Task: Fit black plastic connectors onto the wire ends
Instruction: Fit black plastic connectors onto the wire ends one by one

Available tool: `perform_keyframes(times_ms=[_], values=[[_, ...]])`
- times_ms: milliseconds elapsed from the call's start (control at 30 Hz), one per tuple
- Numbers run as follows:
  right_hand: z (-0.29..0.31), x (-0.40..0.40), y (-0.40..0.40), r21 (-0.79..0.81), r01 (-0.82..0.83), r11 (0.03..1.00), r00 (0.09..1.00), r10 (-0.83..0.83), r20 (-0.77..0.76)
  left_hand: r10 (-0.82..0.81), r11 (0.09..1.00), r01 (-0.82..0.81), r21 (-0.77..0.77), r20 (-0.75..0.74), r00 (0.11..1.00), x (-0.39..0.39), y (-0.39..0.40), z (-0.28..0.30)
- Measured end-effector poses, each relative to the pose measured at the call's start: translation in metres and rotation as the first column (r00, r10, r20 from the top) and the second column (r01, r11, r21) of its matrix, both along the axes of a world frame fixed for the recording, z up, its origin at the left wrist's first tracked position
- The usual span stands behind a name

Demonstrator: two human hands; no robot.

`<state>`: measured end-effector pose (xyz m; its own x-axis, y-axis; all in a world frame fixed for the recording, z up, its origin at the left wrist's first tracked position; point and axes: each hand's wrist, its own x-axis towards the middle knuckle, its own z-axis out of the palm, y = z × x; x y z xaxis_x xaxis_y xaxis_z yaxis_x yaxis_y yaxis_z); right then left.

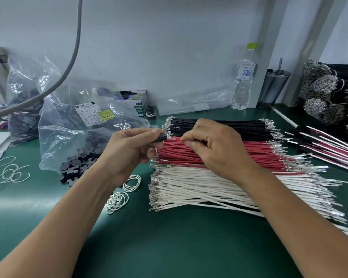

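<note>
At centre frame, above the green worktop (169, 247), the left hand (129, 153) pinches a black connector (160, 138) while the right hand (213, 145) pinches a wire end at it, over stacked black wires (219, 126), red wires (181, 155) and white wires (189, 189).

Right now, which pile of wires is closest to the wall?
The black wires. They lie farthest back on the green mat, with the red wires in the middle and the white wires nearest the person.
</note>
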<state>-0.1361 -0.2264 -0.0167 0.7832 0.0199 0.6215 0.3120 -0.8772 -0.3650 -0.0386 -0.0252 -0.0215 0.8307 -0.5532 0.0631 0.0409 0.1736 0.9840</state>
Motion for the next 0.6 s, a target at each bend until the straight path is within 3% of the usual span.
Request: perform_keyframes(times_ms=[600], values=[[0.0001, -0.0023, 0.0026, -0.011, 0.022, 1.0, 0.999, -0.021, 0.04, -0.077, 0.997, 0.078, 0.008, -0.047, 0.996, 0.0015, 0.0014, 0.0022]])
